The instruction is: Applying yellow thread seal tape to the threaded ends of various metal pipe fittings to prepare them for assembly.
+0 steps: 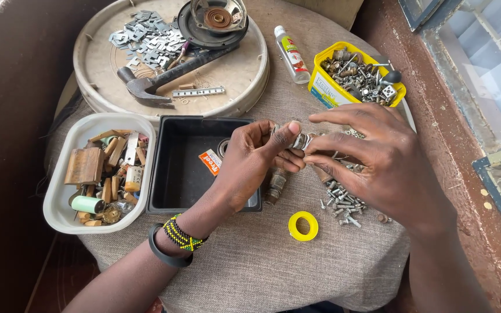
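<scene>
Two hands meet over a cloth-covered worktop (250, 272). At far left sits a white tub (59, 208) of scraps, then a black tray (172, 174). The left hand (250, 162) pinches a small metal fitting (301, 141) at centre; the right hand (378, 156) closes fingertips on it, seemingly assembling. Loose screws (340, 200) lie beneath, so any next turn needs a steady grip.
</scene>
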